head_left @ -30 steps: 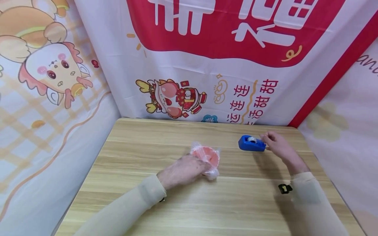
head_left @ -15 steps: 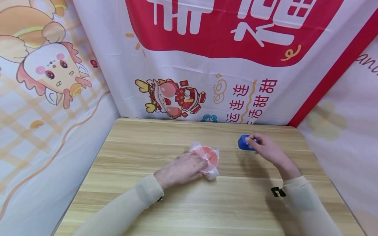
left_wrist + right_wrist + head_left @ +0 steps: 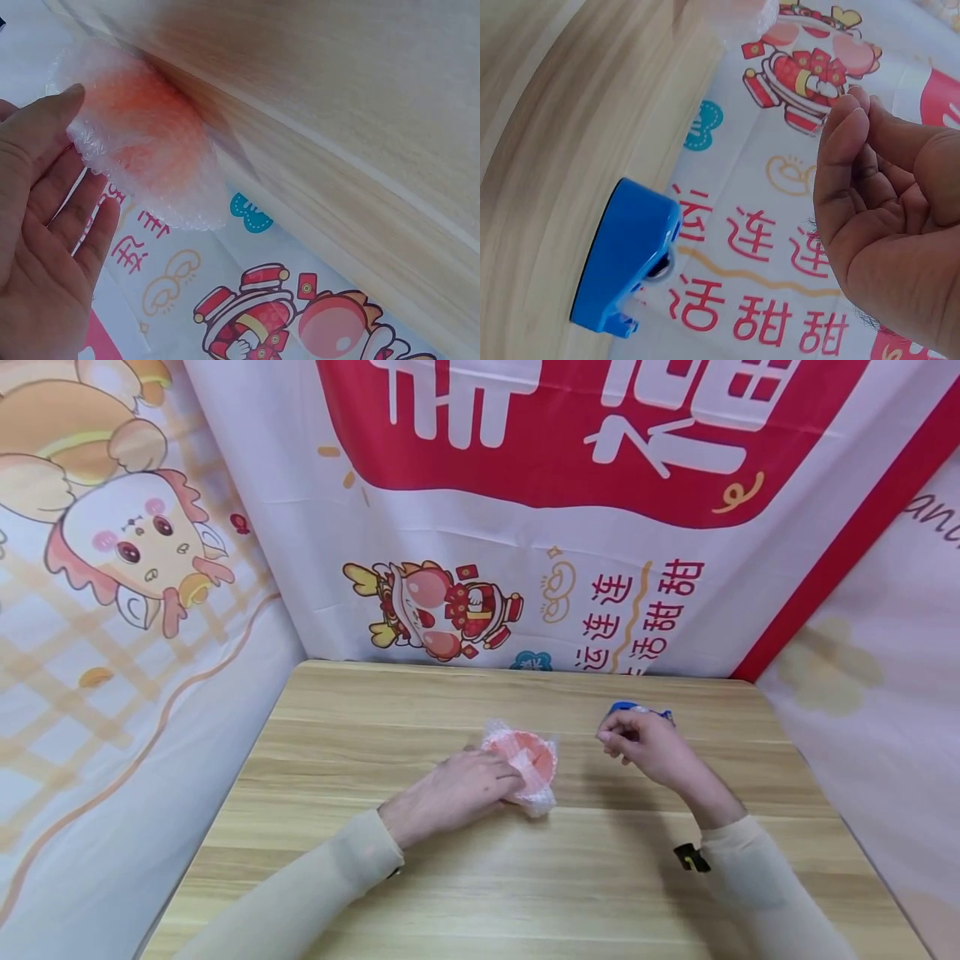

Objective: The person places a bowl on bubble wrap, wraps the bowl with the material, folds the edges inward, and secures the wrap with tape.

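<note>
A round, pink-orange bowl wrapped in bubble wrap (image 3: 534,764) sits near the middle of the table. My left hand (image 3: 461,789) holds the near-left side of the wrap; in the left wrist view its thumb (image 3: 60,109) presses on the wrap with the fingers below. The right hand (image 3: 645,743) is raised to the right of the bowl, thumb and forefinger pinched at the tips (image 3: 855,112). A piece of clear tape in that pinch barely shows. Behind the right hand stands a blue tape dispenser (image 3: 630,255), partly hidden by it in the head view.
The wooden table (image 3: 420,893) ends at a printed cloth backdrop (image 3: 315,560) behind it. Printed cloths hang along the left and right sides too. A dark strap (image 3: 691,857) shows at the right wrist.
My right hand has moved left from the dispenser's right end, across it and towards the bowl, fingertips pinched. The left hand has stayed on the wrapped bowl, shifting slightly; the dispenser stays in place.
</note>
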`<state>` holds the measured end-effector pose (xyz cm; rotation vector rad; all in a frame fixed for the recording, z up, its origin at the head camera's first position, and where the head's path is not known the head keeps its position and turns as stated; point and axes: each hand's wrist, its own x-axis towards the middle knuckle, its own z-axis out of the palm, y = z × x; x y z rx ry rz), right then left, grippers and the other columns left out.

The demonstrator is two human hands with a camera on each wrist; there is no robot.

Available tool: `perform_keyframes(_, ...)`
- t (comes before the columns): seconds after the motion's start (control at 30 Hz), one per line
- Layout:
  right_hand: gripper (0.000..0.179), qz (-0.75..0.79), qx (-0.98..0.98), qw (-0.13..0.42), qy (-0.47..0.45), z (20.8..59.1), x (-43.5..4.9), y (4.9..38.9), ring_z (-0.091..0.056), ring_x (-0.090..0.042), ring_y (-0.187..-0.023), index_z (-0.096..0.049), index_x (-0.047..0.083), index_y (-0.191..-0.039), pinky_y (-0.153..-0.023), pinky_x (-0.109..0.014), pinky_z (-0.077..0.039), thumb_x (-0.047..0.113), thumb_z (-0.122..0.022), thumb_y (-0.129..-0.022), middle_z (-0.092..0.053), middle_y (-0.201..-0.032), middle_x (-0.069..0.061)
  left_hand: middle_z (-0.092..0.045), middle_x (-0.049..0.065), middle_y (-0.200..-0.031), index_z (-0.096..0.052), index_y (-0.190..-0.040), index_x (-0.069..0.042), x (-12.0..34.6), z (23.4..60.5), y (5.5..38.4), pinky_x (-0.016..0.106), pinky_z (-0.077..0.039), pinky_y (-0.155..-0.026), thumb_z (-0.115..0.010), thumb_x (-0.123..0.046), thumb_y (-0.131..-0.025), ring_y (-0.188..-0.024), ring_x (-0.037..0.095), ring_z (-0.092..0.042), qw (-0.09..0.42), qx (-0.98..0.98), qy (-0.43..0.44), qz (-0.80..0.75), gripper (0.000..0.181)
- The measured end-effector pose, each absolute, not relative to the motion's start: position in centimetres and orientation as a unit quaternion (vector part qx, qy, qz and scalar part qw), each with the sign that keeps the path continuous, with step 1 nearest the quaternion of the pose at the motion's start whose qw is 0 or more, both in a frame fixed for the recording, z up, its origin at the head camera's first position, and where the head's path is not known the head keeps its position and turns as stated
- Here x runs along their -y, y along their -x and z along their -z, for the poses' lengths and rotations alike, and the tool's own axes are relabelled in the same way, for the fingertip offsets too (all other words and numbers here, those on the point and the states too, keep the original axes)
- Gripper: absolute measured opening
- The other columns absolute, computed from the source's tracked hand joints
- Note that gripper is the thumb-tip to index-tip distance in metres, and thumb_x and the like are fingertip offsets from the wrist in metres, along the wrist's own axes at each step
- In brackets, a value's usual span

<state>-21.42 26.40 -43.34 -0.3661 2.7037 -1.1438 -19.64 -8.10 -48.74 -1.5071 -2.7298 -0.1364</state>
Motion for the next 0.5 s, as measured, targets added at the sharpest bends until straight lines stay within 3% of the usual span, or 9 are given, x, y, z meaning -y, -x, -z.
perform_keyframes(0.23, 0.019, 0.397, -0.899, 0.108, 0.147, 42.8, -25.8, 21.0, -0.074, -0.025, -0.096, -0.079, 0.006, -0.129, -0.081, -0.027, -0.067, 0.019, -0.069, -0.120, -0.078, -0.105, -0.012, -0.082, -0.001, -0.152, -0.077, -0.153, -0.019, 8.1, 47.9, 19.8, 0.044, -0.062, -0.126, -0.072, -0.033, -0.119, -0.145, 0.019, -0.076, -0.007, 0.882, 0.462, 0.089, 0.036)
perform_keyframes(0.5, 0.023, 0.471, -0.847, 0.156, 0.190, 42.3, -25.3, 20.3, -0.072, -0.024, -0.095, -0.077, 0.007, -0.137, -0.081, -0.028, -0.064, 0.020, -0.066, -0.121, -0.071, -0.106, -0.013, -0.085, -0.001, -0.142, -0.081, -0.145, -0.020, 7.9, 46.7, 20.3, 0.046, -0.066, -0.121, -0.069, -0.035, -0.121, -0.134, 0.019, -0.079, -0.038, 0.898, 0.378, 0.222, 0.031)
